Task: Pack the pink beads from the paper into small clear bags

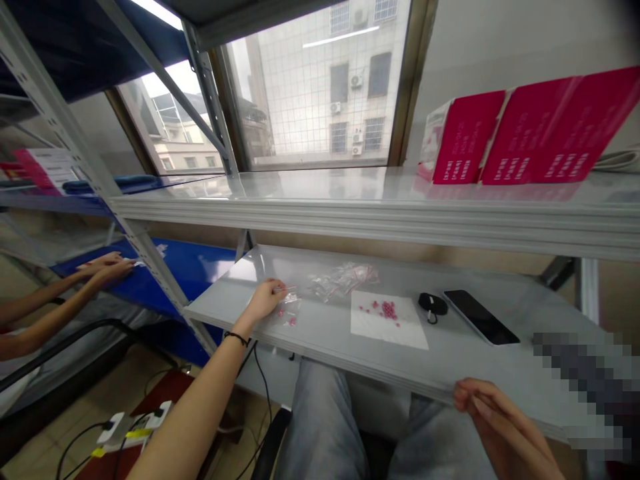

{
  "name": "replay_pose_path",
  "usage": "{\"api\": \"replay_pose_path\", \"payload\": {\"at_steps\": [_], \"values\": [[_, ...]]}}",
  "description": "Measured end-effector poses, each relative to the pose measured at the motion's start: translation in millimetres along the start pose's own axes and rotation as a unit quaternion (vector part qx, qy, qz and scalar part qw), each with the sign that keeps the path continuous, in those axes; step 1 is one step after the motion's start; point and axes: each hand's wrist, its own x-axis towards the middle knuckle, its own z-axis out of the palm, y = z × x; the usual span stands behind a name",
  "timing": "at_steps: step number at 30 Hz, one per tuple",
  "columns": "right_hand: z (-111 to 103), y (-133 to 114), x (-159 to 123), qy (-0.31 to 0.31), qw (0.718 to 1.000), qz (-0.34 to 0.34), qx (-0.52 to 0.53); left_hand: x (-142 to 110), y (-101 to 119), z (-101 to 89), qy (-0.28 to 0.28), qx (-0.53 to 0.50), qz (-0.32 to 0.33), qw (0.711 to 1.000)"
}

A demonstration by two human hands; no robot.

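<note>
My left hand (pixel 265 300) reaches onto the grey shelf (pixel 460 363) and pinches a small clear plastic bag (pixel 289 308) with pink bits in it. My right hand (pixel 483 399) rests at the shelf's front edge with its fingers curled; I cannot make out anything in it. A pile of clear small bags (pixel 343 279) lies just beyond my left hand. A white paper sheet (pixel 387 323) carries several small pink beads (pixel 385 309).
A black phone (pixel 481 317) and a small black round object (pixel 433 305) lie right of the paper. Pink boxes (pixel 525 133) stand on the upper shelf. Another person's hands (pixel 107 268) work at a blue shelf on the left. A power strip (pixel 133 427) lies on the floor.
</note>
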Motion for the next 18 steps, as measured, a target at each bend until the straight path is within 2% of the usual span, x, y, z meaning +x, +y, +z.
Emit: {"api": "replay_pose_path", "payload": {"at_steps": [4, 6, 8, 10, 12, 13, 15, 16, 18], "values": [[11, -14, -1, -0.006, 0.999, -0.011, -0.033, -12, 42, -16.2, -0.02, -0.05, 0.034, 0.998], [30, -34, -1, -0.031, 0.996, -0.018, -0.078, -24, 75, -19.7, -0.069, -0.118, 0.056, 0.989], [57, -60, 0, -0.08, 0.986, -0.053, -0.137, -38, 111, -18.1, -0.128, -0.203, 0.087, 0.967], [86, -90, 2, -0.149, 0.955, -0.138, -0.217, -52, 146, -12.8, -0.171, -0.217, 0.151, 0.949], [108, -115, 4, -0.227, 0.896, -0.23, -0.306, -63, 175, -6.4, -0.203, -0.215, 0.215, 0.931], [115, -125, 4, -0.262, 0.866, -0.255, -0.341, -68, 186, -3.6, -0.215, -0.207, 0.241, 0.923], [119, -138, 3, -0.3, 0.827, -0.265, -0.394, -75, 202, 0.8, -0.244, -0.183, 0.28, 0.91], [118, -141, 2, -0.31, 0.819, -0.256, -0.408, -77, 208, 2.6, -0.257, -0.171, 0.292, 0.905], [112, -145, -3, -0.32, 0.822, -0.229, -0.413, -81, 214, 7.0, -0.273, -0.16, 0.304, 0.898]]}}
